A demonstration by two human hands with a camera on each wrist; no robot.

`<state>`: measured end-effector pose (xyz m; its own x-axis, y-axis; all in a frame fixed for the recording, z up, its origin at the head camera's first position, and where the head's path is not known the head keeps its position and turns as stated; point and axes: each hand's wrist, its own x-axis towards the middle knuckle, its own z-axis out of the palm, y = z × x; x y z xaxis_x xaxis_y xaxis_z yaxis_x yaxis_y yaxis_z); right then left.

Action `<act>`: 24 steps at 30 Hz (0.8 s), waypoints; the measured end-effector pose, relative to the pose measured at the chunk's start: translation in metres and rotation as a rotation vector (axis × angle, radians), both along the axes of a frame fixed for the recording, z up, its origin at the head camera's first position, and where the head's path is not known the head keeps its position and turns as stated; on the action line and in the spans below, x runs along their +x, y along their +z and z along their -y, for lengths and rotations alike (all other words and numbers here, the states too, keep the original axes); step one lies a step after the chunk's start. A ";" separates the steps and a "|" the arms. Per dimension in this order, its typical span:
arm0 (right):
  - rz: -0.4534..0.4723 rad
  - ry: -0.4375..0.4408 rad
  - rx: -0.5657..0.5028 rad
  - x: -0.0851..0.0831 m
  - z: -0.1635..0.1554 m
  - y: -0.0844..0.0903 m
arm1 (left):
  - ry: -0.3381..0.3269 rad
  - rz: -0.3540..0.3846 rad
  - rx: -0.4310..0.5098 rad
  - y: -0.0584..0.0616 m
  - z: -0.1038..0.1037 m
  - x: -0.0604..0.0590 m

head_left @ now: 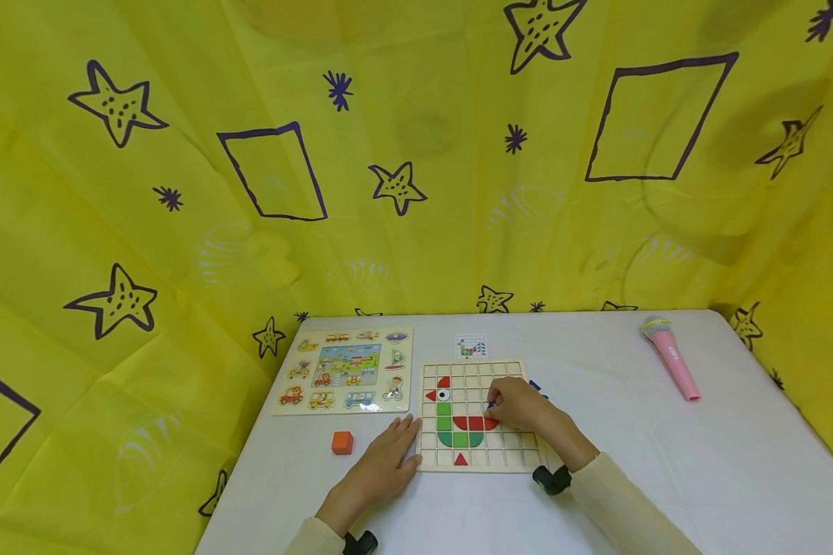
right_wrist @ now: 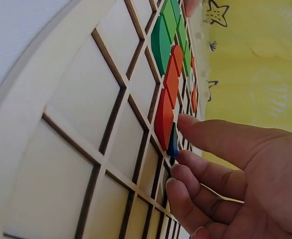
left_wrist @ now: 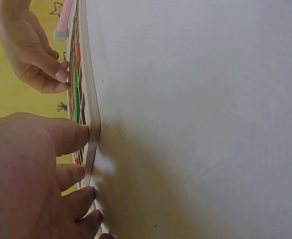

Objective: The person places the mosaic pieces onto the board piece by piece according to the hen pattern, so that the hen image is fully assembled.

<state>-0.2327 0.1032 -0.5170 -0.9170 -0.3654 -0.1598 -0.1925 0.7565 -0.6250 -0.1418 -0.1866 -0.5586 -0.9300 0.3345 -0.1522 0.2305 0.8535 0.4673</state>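
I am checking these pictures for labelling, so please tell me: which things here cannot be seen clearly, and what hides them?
- Blue piece: head view, mostly hidden under the right hand; right wrist view shows only its edge, shape unclear.
- Pattern card: head view, too small to read.
- Grid board: left wrist view, seen edge-on; the left hand covers its near part.
- Pink microphone: lettering too small.

Small blue piece (right_wrist: 173,144): mostly being hidden behind the right hand (head_left: 521,405); its shape cannot be told. Pattern card (head_left: 470,347): too small to be read. Blue pieces (head_left: 536,385) beyond the grid board (head_left: 482,461): being partly covered.
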 end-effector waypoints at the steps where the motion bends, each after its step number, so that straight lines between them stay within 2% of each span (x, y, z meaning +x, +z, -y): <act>1: -0.001 -0.002 -0.002 0.000 0.000 -0.001 | 0.000 -0.003 0.001 0.000 0.000 0.000; 16: -0.036 0.007 -0.008 -0.001 0.001 -0.005 | 0.005 0.004 -0.004 0.002 -0.001 0.000; 24: -0.004 0.017 -0.032 0.000 0.003 -0.005 | 0.004 0.007 -0.002 0.002 -0.001 0.001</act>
<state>-0.2332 0.0999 -0.5225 -0.9114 -0.3854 -0.1445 -0.2071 0.7327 -0.6482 -0.1413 -0.1859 -0.5563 -0.9302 0.3306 -0.1592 0.2239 0.8551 0.4676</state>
